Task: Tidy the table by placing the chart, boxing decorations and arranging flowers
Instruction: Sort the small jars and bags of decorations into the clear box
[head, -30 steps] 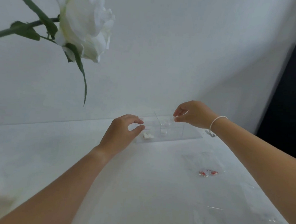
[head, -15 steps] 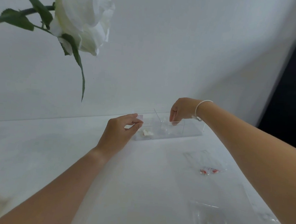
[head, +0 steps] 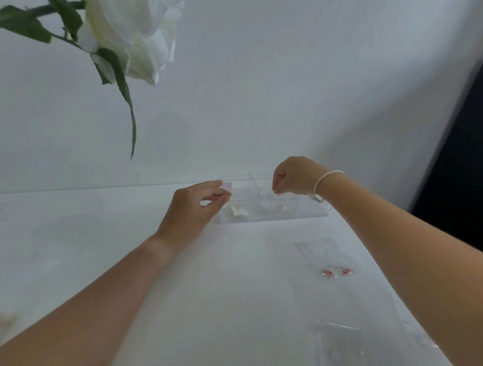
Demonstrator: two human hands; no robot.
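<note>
A clear plastic box [head: 306,213] with dividers lies at the far side of the white table. A small white decoration [head: 237,211] rests in its left compartment, and a clear rounded piece [head: 265,206] shows in the middle one. My left hand [head: 196,205] pinches the box's near-left corner between thumb and forefinger. My right hand [head: 295,176], with a white bracelet on the wrist, hovers over the middle compartment, its fingers bunched and pointing down. Whether they hold anything is hidden. A white rose [head: 131,23] on a green stem hangs at the top left.
On the table's right lies a clear bag with small red decorations [head: 334,270]. Another clear bag [head: 340,349] lies nearer, under my right forearm. A white wall [head: 270,84] stands behind the table and a dark panel [head: 471,156] at the far right.
My right hand moved from the box's front rim to above the middle compartment and dipped its fingers there. My left hand closed onto the box's left corner.
</note>
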